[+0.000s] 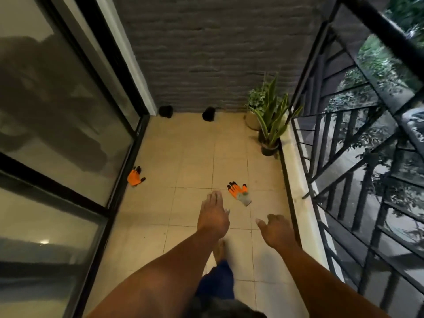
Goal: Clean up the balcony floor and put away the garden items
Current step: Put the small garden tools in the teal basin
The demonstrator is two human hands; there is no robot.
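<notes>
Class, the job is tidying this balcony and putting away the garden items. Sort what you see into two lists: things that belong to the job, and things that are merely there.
Belongs to the job:
- near glove, on the tiles
- far glove, by the sliding door
- two black pots, tipped by the wall

Merely there:
- potted plants
- railing
- sliding door

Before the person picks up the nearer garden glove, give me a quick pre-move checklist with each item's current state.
1. Left hand free, fingers straight: ok.
2. Right hand holds nothing, loosely curled: ok.
3. Nearer glove in plain view on the tiled floor, nothing on it: ok.
4. Hand touching that glove: not ok, both apart from it.
5. Second glove located, by the sliding door frame: ok.
6. Place to store the gloves: cannot tell.
</notes>
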